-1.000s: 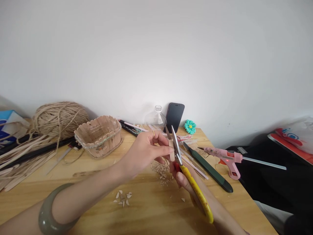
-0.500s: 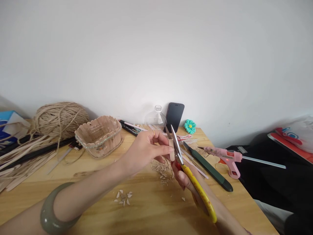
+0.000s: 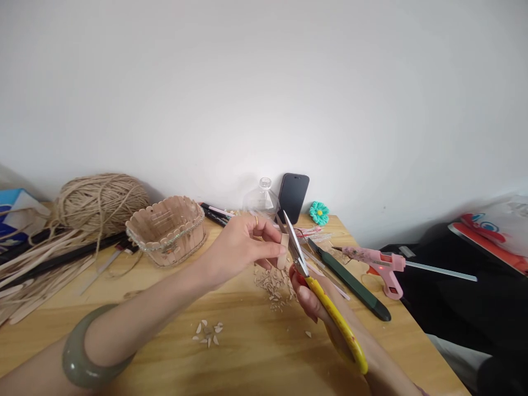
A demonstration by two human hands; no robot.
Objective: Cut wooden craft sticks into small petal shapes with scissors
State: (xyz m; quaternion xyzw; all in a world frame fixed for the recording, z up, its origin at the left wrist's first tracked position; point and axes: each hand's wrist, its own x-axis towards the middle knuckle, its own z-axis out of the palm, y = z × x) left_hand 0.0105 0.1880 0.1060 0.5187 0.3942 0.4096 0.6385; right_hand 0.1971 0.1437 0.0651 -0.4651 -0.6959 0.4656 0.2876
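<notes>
Between thumb and fingers, my left hand (image 3: 251, 245) pinches a short flat piece of wooden craft stick (image 3: 284, 251) with a rounded lower end. My right hand (image 3: 310, 300) grips a pair of scissors (image 3: 334, 319) with yellow handles; the blades point up and stand slightly apart, just right of the stick piece. Beneath the hands lies a heap of small wood clippings (image 3: 274, 283). Nearer to me is a small group of pale half-moon offcuts (image 3: 207, 333).
A stick-sided basket (image 3: 165, 234) stands at left, before a ball of twine (image 3: 103, 203) and loose craft sticks (image 3: 45, 275). Behind my hands are a clear bottle (image 3: 263, 198) and a phone (image 3: 293, 198). A green-handled knife (image 3: 350, 280) and pink glue gun (image 3: 383, 264) lie at right.
My left hand has drawn the stick piece slightly left, away from the scissor blades, so a small gap now shows. The right hand with the scissors stays nearly in place.
</notes>
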